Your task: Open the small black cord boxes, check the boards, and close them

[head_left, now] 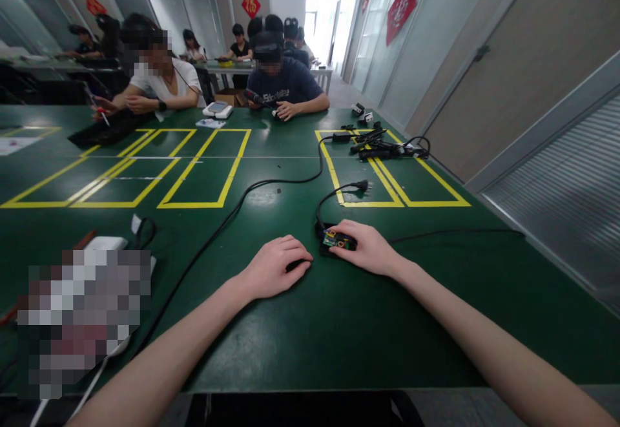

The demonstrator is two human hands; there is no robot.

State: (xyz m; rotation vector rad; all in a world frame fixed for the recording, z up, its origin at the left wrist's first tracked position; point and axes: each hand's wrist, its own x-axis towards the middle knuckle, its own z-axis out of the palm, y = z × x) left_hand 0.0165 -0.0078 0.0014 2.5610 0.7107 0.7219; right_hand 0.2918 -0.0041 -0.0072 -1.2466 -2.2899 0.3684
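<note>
Board [330, 239], green with yellow and orange parts, lies by what looks like its black case [328, 254], perhaps in it; the view is too small to be sure. Both are on the green tabletop [271, 343], with the right hand [365, 246] over them, thumb and fingers closed on the board's edges. The left hand [274, 267] rests apart, near the case, loosely curved and gripping nothing that shows.

The step in hand, as I judge it, is steadying or handling the board at the case. Any move from this grip calls for a light pinch on the edges and care for the cords.

A short cord runs from the case to a plug [363, 187] beyond; a thin cable [450, 231] leads off right. Left of them, a long cable [252, 188] curves away to a small block [341, 137] near a cable pile [382, 148]. Farther out, two people sit across the tabletop.
</note>
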